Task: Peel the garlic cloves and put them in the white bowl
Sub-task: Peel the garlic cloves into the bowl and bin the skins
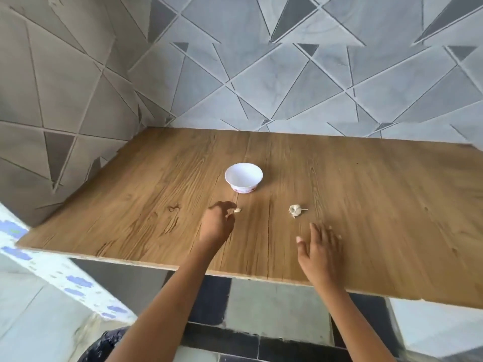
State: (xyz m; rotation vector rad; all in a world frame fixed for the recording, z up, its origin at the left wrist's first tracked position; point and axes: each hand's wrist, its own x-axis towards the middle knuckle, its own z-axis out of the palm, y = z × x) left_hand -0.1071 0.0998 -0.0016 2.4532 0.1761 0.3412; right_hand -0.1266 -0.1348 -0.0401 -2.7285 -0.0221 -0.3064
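0 cloves lying in the white bowl [243, 176] beyond the left hand [218, 223], judging by its bare inside. Curling fingers at 1 loose clove [237, 210] by the fingertips, grip impossible to tell. Spreading the right hand [320, 246] flat and empty, just short of the garlic bulb [295, 210]. Leaving all peeling undone.

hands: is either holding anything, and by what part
The right hand is open, holding nothing. The left hand curls its fingers at the garlic clove on the table; whether they grip it cannot be told.
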